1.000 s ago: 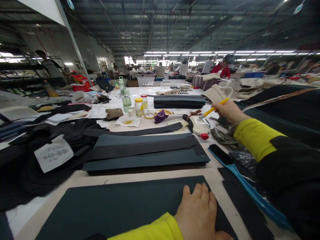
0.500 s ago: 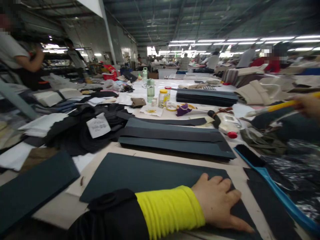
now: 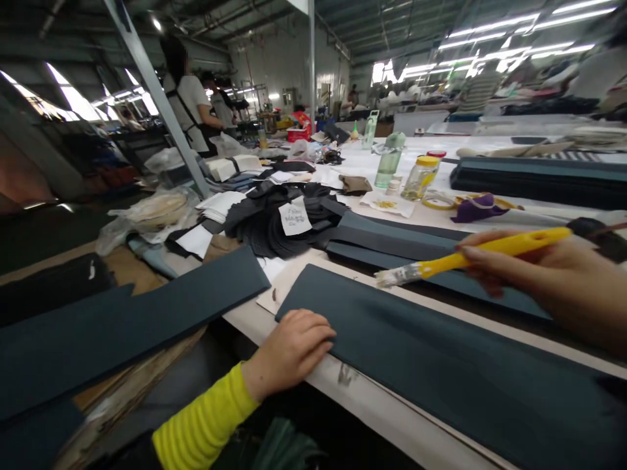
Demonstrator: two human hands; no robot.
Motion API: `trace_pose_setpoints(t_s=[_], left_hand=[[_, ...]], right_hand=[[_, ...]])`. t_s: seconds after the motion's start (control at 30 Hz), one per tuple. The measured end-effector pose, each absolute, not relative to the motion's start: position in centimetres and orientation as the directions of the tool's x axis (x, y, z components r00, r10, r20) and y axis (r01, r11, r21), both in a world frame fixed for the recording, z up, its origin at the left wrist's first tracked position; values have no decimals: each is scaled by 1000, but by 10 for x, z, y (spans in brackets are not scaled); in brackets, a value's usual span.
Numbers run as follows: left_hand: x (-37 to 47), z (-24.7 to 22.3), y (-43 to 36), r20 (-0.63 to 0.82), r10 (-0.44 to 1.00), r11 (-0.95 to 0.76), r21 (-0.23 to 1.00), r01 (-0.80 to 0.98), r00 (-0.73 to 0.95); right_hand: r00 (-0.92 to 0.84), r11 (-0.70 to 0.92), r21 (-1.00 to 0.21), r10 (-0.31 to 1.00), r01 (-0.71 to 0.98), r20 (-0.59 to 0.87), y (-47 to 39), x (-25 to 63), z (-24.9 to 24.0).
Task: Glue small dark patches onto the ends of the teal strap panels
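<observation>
A long dark blue-green panel (image 3: 416,346) lies along the front of the worktable. My left hand (image 3: 294,349), below a yellow cuff, rests at the panel's left front edge, its fingers bent and close together on it. Part of its grip is hidden. My right hand (image 3: 543,281) holds a flat paintbrush (image 3: 470,258) by its yellow handle. The brush points left over the panel's far edge, and its pale bristles look coated in white and are apart from the surface.
Behind lie stacked dark strips (image 3: 392,238) and a black fabric pile (image 3: 264,219) with a paper note (image 3: 294,216). A green bottle (image 3: 389,163) and a yellow-lidded jar (image 3: 421,176) stand farther back. Another dark panel (image 3: 161,313) lies left, across a gap. A person (image 3: 189,98) stands beyond.
My view has turned left. My left hand has gone from lying spread at the panel's right to its left edge. The paintbrush has come in over the panel.
</observation>
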State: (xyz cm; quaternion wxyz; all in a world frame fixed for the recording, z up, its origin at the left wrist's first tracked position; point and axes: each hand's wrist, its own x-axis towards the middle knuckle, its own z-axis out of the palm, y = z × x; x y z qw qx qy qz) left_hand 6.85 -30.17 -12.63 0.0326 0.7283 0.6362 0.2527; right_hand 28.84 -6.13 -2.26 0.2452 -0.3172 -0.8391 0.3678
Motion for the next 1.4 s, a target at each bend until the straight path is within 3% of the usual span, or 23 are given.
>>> trace_pose_setpoints(t_s=[0.1, 0.23, 0.6, 0.97, 1.33, 1.4], left_hand=[[48, -138, -319, 372, 923, -64, 401, 914, -99], [44, -148, -324, 382, 912, -32, 431, 902, -151], [44, -150, -323, 366, 914, -3, 435, 901, -174], [41, -153, -321, 416, 901, -21, 326, 945, -123], [27, -161, -318, 454, 890, -82, 240, 967, -38], [25, -164, -318, 440, 897, -76, 239, 968, -39]], right_hand=[[-790, 415, -880, 608, 229, 81, -101, 231, -26], [-864, 378, -910, 501, 168, 48, -127, 181, -37], [-866, 349, -915, 500, 201, 0, -138, 145, -56], [-739, 363, -820, 665, 443, -105, -101, 276, -43], [-389, 138, -743, 905, 655, -175, -93, 445, -36], [-273, 110, -691, 953, 715, -131, -93, 469, -34]])
